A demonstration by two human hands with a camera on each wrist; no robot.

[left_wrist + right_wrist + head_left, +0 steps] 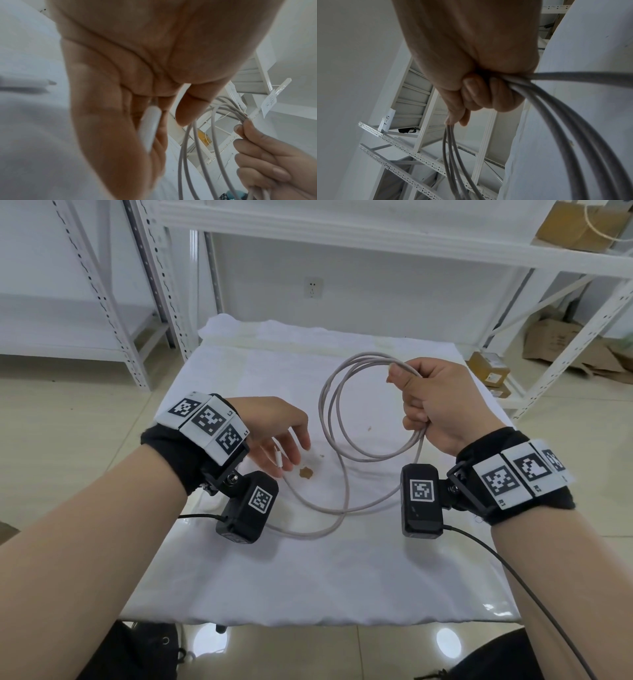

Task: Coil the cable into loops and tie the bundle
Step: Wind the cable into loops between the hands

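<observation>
A grey cable (328, 405) hangs in a few round loops from my right hand (428, 402), whose fingers are curled tight round the bunched strands (556, 121) above the table's right half. A loose length runs down over the cloth and back up to my left hand (284, 436). That hand hovers left of the loops with fingers nearly straight. The cable's white connector (280, 461) lies along the inside of those fingers (149, 129), blurred, with the thumb (188, 108) apart from it. The left wrist view also shows the loops (199, 148) and my right hand (267, 155).
A white cloth (342, 577) covers the small table and has a brown stain (306, 473) near its middle. White metal shelving (147, 302) stands behind and on both sides. Cardboard boxes (489, 368) sit on the floor at the right.
</observation>
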